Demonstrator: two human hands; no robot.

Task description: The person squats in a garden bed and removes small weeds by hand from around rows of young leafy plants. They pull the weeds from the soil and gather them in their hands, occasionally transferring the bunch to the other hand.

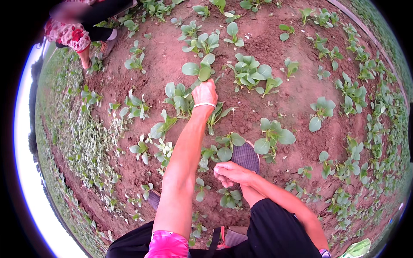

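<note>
My left hand (205,93), with a pale band at the wrist, is closed at the base of a young leafy green plant (200,68). Its broad rounded leaves show just beyond the knuckles; the stem is hidden by the fist. Close by on the left grows another leafy clump (179,98), and narrower leaves (219,114) spread beside my wrist. My right hand (230,173) hangs with curled fingers over my dark woven shoe (246,155), its palm hidden. Beside that shoe stand leafy plants (227,145) on one side and a larger one (273,137) on the other.
Reddish-brown soil (155,61) carries scattered leafy plants, including a dense clump (248,71). Another person (72,34) in a floral top bends at upper left, one hand near the ground. Low weeds (87,145) cover the left. A light green bag-like item (356,249) lies at lower right.
</note>
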